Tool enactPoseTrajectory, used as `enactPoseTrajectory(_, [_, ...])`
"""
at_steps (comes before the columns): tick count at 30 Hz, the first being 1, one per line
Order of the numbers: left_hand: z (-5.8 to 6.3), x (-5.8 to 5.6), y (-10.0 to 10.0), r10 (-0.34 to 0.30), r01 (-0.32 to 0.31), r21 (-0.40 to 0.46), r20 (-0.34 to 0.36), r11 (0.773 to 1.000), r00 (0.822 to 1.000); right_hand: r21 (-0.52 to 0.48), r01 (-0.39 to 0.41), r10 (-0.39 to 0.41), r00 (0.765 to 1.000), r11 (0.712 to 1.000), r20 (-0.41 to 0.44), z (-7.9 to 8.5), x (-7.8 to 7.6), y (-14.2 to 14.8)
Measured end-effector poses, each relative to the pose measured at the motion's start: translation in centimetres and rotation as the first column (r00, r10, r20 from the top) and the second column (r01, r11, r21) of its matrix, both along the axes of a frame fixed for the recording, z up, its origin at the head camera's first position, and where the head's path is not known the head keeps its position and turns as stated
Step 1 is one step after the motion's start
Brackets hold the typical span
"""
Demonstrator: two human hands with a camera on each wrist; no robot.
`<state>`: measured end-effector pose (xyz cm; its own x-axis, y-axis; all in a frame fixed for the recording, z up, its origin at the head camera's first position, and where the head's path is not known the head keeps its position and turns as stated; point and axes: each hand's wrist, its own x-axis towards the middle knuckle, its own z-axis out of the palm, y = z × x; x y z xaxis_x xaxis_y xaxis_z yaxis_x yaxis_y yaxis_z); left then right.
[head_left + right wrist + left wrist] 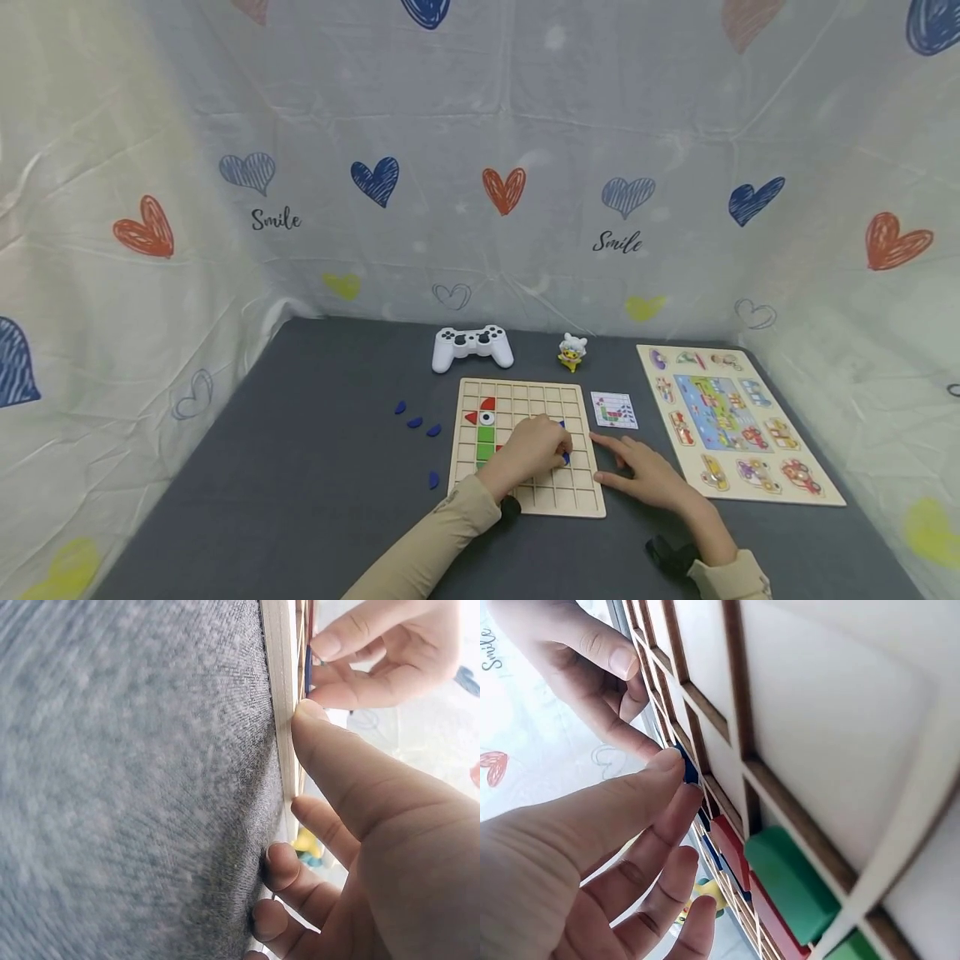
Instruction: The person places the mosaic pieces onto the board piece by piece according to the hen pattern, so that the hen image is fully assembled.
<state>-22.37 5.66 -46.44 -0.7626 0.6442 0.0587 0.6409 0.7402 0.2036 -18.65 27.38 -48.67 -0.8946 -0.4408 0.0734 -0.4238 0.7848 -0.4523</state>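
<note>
A wooden grid board (555, 502) lies on the dark table. My left hand (531, 448) reaches over it and pinches a small blue piece (688, 765) between thumb and index finger, low over the squares. Another blue piece (562, 424) shows just behind that hand. My right hand (648, 473) rests at the board's right edge, thumb and index finger extended and touching it. On the board's left side sit red pieces (487, 403), a white eye piece (487, 418) and green squares (486, 435). The left hand hides part of the arrangement.
Several blue half-round pieces (415, 422) lie left of the board. A patterned card (614, 411) is at its right, beside a picture puzzle board (806, 417). Behind stand a white game controller (472, 345) and a small yellow-and-white figurine (572, 352).
</note>
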Motion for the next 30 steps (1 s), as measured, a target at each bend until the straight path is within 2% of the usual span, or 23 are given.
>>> enactPoseTrajectory(6, [0.2, -0.2, 0.0, -0.018, 0.017, 0.014, 0.027, 1.000, 0.999, -0.004, 0.001, -0.001, 1.000, 1.000, -0.005, 0.2, 0.0, 0.0])
enactPoseTrajectory(14, [0.2, -0.1, -0.2, -0.040, 0.040, 0.012, 0.010, 0.999, 0.999, -0.009, 0.001, -0.001, 1.000, 1.000, -0.009, 0.0, 0.0, 0.0])
enactPoseTrajectory(17, [0.4, 0.0, -0.6, -0.047, 0.047, 0.037, -0.002, 0.998, 0.999, -0.008, 0.003, -0.003, 1.000, 1.000, -0.004, -0.1, 0.0, 0.0])
enactPoseTrajectory(22, [0.9, 0.3, -1.9, -0.045, 0.047, 0.075, -0.030, 0.996, 0.999, 0.002, 0.011, -0.011, 1.000, 1.000, 0.007, 0.0, 0.0, 0.0])
enactPoseTrajectory(30, [1.3, 0.8, -5.0, -0.014, 0.020, 0.097, -0.063, 0.995, 0.998, 0.027, 0.023, -0.024, 1.000, 0.999, 0.020, -0.1, -0.2, 0.0])
